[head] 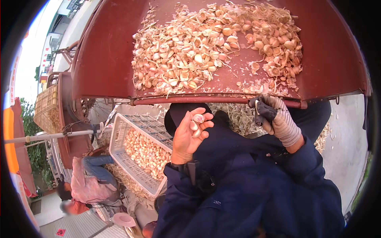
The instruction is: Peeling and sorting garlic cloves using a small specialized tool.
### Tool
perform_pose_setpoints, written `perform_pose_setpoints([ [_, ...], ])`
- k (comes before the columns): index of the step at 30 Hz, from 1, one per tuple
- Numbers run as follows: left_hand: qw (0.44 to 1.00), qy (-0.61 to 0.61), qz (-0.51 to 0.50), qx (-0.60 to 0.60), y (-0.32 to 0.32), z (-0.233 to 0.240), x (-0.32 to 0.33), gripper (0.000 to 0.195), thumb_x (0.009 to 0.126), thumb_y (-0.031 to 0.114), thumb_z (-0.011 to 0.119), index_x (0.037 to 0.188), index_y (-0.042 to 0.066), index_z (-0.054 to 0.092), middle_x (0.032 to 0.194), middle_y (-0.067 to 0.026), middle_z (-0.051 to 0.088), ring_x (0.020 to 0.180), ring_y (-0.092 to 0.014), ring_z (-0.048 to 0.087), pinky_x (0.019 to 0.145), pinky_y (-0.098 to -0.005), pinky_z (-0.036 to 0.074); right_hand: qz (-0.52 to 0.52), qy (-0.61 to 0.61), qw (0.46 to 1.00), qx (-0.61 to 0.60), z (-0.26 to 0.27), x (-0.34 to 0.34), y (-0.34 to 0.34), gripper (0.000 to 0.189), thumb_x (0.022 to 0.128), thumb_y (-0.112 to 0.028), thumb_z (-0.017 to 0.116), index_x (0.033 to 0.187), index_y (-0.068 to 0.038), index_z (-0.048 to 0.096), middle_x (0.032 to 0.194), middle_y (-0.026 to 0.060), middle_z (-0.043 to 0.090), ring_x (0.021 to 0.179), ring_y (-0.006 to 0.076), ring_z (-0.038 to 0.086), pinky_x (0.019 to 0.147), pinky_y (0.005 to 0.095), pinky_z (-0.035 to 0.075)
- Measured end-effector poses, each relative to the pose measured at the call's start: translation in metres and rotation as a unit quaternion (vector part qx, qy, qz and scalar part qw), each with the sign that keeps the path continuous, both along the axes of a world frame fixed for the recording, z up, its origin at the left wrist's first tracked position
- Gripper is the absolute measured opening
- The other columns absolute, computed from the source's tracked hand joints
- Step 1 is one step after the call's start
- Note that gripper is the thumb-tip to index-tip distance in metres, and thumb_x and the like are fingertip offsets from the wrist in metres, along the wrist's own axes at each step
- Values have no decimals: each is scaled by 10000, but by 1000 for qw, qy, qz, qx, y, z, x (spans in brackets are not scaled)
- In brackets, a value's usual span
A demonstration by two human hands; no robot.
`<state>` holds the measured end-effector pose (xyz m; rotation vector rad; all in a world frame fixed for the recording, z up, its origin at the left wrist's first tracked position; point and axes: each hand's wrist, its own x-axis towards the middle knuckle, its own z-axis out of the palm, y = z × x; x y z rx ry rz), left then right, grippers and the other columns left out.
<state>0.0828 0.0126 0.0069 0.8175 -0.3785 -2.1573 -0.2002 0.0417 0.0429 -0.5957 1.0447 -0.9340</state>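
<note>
My bare left hand [190, 134] is palm up with fingers curled around several garlic cloves [195, 126], above my lap. My right hand [278, 119] wears a knitted glove and grips a small tool with a black wrapping [265, 111]; what kind of tool it is cannot be told. It is at the front bar of a red metal tray [327, 59]. On the tray lies a broad heap of garlic cloves, skins and dry stems [178, 56], with a smaller heap [276, 47] at its right side.
A white plastic crate [119, 142] holding many garlic cloves [146, 151] stands tilted in view beside my left arm. Husks and stems [241, 119] cover the ground under the tray. Another person [92, 181] is at the lower left, near a cart with a yellow crate [46, 104].
</note>
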Motion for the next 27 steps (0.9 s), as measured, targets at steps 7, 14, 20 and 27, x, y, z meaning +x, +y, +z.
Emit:
perform_pose_setpoints([
  [7,911,-242,329,51,75,-5,160,270,952,242,515,1084,12,570,1007,-139,617,905,-215,630,673,-279,535,50,40,998,-27,-6,39,2,253,878,-231,583,1008,-14,573,572,-28,484,339,16,318,361,155,233],
  [14,573,-765,245,-163,98,5,155,366,888,265,578,1094,-38,579,1020,-214,596,790,-279,617,707,-395,489,151,89,982,-73,3,78,6,151,901,-167,563,976,-35,560,578,-13,504,363,25,356,344,174,243],
  [20,981,-194,4,5,77,2,15,602,905,594,451,982,13,588,819,-45,588,717,-120,592,542,-241,481,315,296,881,-190,16,120,18,154,868,-102,624,966,9,581,731,61,614,681,119,569,627,283,461],
  [27,989,-97,113,17,101,-6,62,258,959,282,522,799,81,541,704,-1,522,552,-59,465,457,-179,357,270,267,903,-203,21,119,23,304,850,-48,631,1147,-12,577,697,-20,553,624,32,480,598,205,430],
])
